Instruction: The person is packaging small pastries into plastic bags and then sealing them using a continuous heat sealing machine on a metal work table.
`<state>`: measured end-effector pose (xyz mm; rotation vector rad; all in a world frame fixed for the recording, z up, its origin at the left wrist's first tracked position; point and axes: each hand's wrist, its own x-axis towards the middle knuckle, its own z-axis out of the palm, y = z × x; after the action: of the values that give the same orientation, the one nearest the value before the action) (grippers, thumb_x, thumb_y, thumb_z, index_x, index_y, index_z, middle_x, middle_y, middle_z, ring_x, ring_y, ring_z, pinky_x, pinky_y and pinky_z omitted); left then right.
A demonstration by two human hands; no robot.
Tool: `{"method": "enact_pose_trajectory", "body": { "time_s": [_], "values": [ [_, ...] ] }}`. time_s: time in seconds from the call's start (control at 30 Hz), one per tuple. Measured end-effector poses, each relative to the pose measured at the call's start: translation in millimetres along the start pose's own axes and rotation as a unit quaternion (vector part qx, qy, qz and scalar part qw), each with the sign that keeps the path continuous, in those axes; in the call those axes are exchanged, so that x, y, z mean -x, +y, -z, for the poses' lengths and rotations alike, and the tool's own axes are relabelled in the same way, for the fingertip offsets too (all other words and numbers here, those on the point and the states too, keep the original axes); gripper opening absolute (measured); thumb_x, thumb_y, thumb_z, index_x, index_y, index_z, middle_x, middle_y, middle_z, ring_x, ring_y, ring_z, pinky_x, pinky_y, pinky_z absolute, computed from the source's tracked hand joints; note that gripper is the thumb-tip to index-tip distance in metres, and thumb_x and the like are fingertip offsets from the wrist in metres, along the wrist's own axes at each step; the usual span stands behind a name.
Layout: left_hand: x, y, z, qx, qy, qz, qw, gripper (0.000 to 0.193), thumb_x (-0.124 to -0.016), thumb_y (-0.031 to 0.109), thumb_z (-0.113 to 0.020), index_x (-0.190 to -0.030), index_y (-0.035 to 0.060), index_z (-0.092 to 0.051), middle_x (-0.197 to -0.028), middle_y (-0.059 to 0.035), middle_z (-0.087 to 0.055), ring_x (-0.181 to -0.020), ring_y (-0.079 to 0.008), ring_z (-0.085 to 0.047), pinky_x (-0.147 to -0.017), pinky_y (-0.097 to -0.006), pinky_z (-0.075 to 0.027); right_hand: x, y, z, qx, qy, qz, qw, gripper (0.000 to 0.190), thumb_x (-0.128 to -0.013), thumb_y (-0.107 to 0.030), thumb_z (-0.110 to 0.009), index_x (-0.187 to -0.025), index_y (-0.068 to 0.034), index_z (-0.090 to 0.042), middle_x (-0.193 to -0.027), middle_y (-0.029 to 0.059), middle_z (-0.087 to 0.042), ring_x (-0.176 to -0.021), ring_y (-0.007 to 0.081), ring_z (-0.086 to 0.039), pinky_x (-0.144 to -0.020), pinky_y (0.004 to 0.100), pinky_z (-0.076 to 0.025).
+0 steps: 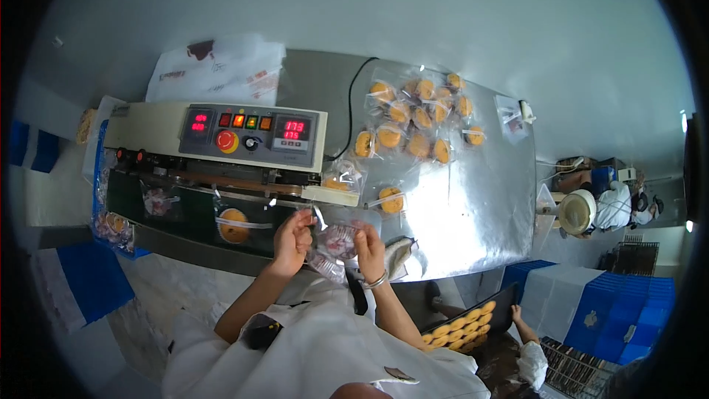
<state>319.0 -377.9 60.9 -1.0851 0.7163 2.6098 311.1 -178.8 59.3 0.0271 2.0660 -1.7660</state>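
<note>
Between my two hands, in front of the sealer's near right end, is a clear plastic bag [337,239] with a cake in a patterned paper cup. My left hand [293,239] pinches its left edge and my right hand [369,249] its right edge. Another bagged cake [328,267] lies just below, close to my body. The continuous band sealer [255,136] has lit displays. On its green belt [191,216] lie a bagged yellow cake [233,225] and, further left, a bag with reddish contents [158,200]. A bagged yellow cake [391,199] rests right of the sealer's end.
Several bagged cakes [421,116] lie on the metal table [471,205], near a black cable [350,105]. A cloth [400,257] sits at its near edge. A blue crate [98,199] holds bags at left. Behind, at right, a person [532,363] holds a tray of cakes [462,327] near stacked blue crates [615,310].
</note>
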Motion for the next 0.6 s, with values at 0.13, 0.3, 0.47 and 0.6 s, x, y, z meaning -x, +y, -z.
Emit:
{"method": "enact_pose_trajectory", "body": {
  "time_s": [0.13,0.3,0.47,0.6],
  "values": [
    [-10.3,-15.1,-12.0,-0.148,-0.031,-0.083,0.985,0.022,-0.094,0.020,-0.056,-0.107,0.0033,-0.060,-0.092,-0.0088,-0.066,-0.046,-0.0002,-0.031,-0.040,-0.0173,-0.023,-11.5,1.1,4.5,-0.039,0.191,0.082,0.977,0.022,-0.097,-0.021,-0.052,-0.089,0.000,-0.057,-0.076,-0.0009,-0.054,-0.062,0.0054,-0.046,-0.054,0.0213,-0.038],
    [-31.6,-11.9,-10.9,-0.197,0.009,-0.077,0.977,0.020,-0.092,0.019,-0.058,-0.098,0.0003,-0.062,-0.084,-0.0130,-0.068,-0.043,0.0001,-0.031,-0.038,-0.0179,-0.022,-20.0,19.4,24.6,0.016,0.223,0.012,0.975,0.038,-0.091,-0.030,-0.061,-0.072,0.003,-0.062,-0.060,0.0002,-0.057,-0.054,0.0074,-0.047,-0.051,0.0245,-0.040],
    [-39.8,10.0,9.8,-0.198,0.033,-0.068,0.977,0.025,-0.090,0.023,-0.060,-0.095,-0.0011,-0.064,-0.088,-0.0160,-0.068,-0.038,-0.0012,-0.028,-0.035,-0.0190,-0.018,-41.6,26.0,26.1,0.009,0.170,-0.076,0.982,0.041,-0.090,-0.035,-0.063,-0.074,0.003,-0.068,-0.056,0.0027,-0.060,-0.053,0.0071,-0.050,-0.050,0.0250,-0.041],
    [-40.7,29.5,34.6,-0.151,0.101,-0.140,0.973,0.017,-0.088,0.019,-0.062,-0.097,0.0044,-0.063,-0.089,-0.0126,-0.068,-0.038,-0.0016,-0.028,-0.034,-0.0199,-0.019,-50.8,3.2,-5.7,0.090,0.137,0.014,0.986,0.040,-0.089,-0.035,-0.062,-0.076,0.002,-0.069,-0.060,0.0102,-0.066,-0.056,0.0170,-0.064,-0.052,0.0288,-0.047]
  ]
}}
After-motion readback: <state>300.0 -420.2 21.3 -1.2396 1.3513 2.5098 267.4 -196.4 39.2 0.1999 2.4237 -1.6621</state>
